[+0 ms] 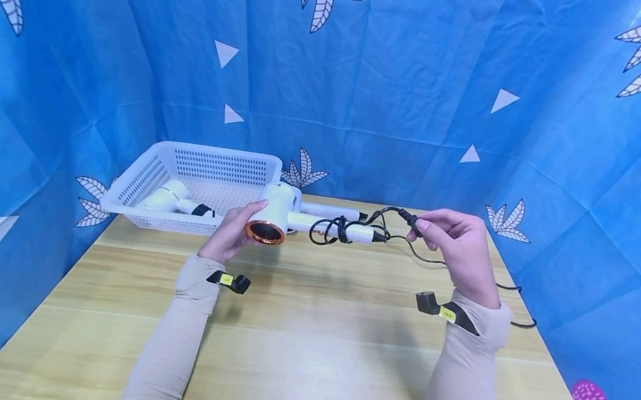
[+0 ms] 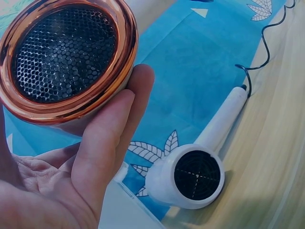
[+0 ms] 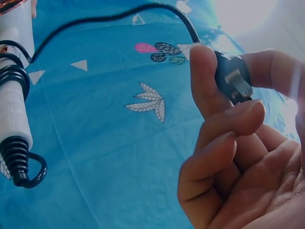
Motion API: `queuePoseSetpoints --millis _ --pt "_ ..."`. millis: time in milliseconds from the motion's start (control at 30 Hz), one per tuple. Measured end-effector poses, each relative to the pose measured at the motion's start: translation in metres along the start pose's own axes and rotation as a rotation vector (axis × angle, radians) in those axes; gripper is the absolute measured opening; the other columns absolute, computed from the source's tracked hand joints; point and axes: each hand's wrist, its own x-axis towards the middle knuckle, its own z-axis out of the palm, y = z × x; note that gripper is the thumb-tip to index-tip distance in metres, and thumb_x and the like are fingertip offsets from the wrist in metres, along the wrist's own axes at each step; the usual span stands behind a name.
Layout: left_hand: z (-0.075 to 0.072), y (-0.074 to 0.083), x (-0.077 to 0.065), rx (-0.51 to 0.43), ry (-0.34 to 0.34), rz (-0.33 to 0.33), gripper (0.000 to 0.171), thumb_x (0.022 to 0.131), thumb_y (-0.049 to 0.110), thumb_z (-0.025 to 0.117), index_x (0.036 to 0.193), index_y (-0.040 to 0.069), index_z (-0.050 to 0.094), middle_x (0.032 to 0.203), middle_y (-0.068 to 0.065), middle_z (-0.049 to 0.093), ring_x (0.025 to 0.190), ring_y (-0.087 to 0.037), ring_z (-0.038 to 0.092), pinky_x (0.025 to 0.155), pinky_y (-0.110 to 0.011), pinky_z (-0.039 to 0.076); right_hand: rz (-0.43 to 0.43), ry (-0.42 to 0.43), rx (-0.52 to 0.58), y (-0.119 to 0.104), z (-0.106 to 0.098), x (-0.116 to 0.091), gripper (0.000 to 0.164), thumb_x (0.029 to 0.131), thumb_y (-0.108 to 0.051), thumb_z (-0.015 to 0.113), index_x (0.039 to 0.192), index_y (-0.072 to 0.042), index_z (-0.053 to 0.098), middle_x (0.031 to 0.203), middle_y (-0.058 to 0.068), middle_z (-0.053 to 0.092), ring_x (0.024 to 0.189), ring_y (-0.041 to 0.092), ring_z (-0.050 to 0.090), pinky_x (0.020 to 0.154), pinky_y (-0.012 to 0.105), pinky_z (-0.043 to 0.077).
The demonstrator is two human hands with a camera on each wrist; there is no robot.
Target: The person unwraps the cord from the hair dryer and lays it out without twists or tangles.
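My left hand point(image 1: 232, 233) grips a white hair dryer point(image 1: 277, 206) by its head, above the table. The dryer's copper-rimmed mesh end point(image 2: 66, 52) fills the upper left of the left wrist view. Its handle point(image 3: 16, 107) points right, with black cord wound around it. Between the thumb and fingers of my right hand point(image 1: 459, 247) is the cord's black plug point(image 3: 233, 76), its metal prongs showing in the right wrist view. A stretch of cord point(image 3: 105, 19) runs from the plug to the handle. Behind, a second white hair dryer point(image 2: 221, 117) lies on the table.
At the back left stands a white perforated basket point(image 1: 221, 156) with another white hair dryer point(image 1: 166, 196) in it. The second dryer's black cord point(image 1: 510, 286) trails to the table's right edge. Blue patterned cloth point(image 1: 364, 89) hangs around the wooden table point(image 1: 307, 351).
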Motion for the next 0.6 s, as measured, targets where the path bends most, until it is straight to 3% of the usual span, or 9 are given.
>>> queuePoseSetpoints --millis 267,433,600 --pt "-0.0023 0.0006 -0.0009 0.001 -0.007 0.015 0.062 0.103 0.045 0.058 0.140 -0.004 0.051 0.098 0.000 0.073 0.081 -0.014 0.075 0.066 -0.025 0.065 0.005 -0.118 -0.043 -0.0037 -0.0013 -0.0033 0.010 0.097 -0.003 0.069 0.101 0.000 0.077 0.076 -0.001 0.078 0.063 0.006 0.053 0.052 0.024 0.038" --pt "-0.0025 0.0001 -0.0007 -0.009 -0.006 0.015 0.060 0.103 0.044 0.058 0.139 -0.003 0.051 0.098 0.000 0.073 0.080 -0.015 0.076 0.065 -0.026 0.065 0.019 -0.171 -0.055 -0.0037 -0.0021 -0.0037 0.009 0.097 -0.001 0.069 0.100 -0.002 0.077 0.078 -0.002 0.079 0.068 0.006 0.069 0.054 0.021 0.046" --pt "-0.0024 0.0018 -0.0017 -0.016 -0.004 0.011 0.065 0.103 0.044 0.058 0.145 -0.005 0.046 0.098 0.000 0.073 0.081 -0.014 0.075 0.066 -0.025 0.066 0.041 -0.221 -0.094 -0.0049 -0.0015 -0.0040 0.009 0.096 -0.002 0.070 0.102 0.000 0.076 0.078 -0.001 0.079 0.075 0.010 0.075 0.063 0.021 0.054"
